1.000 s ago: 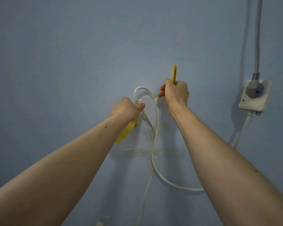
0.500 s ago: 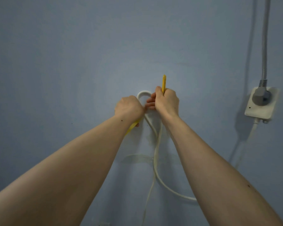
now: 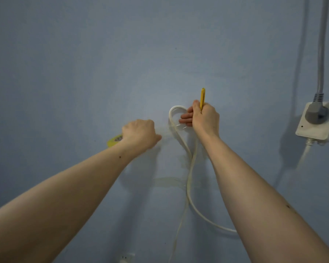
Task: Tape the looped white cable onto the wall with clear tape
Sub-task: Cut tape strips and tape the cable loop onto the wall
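Left hand [image 3: 139, 134] closed around a yellow-cored tape roll [image 3: 114, 140], which pokes out at its left side; a clear tape strip [image 3: 164, 130] looks stretched rightward from it toward the cable (faint, hard to trace). White cable [image 3: 186, 154] loop sits against the blue wall [image 3: 84, 63], top of loop just left of the right hand [image 3: 203, 117], strands crossing below and running down. A lower tape strip [image 3: 167, 182] already crosses the strands. Right hand is fisted on a yellow cutter [image 3: 202, 97], fingers touching the loop's right side. Far right: wall socket [image 3: 314, 122] with grey plug, well apart. Cable likely light, springy, smooth-jacketed, so probably wants to uncoil; best pinned flat at the loop's top or crossing while tape is pressed.
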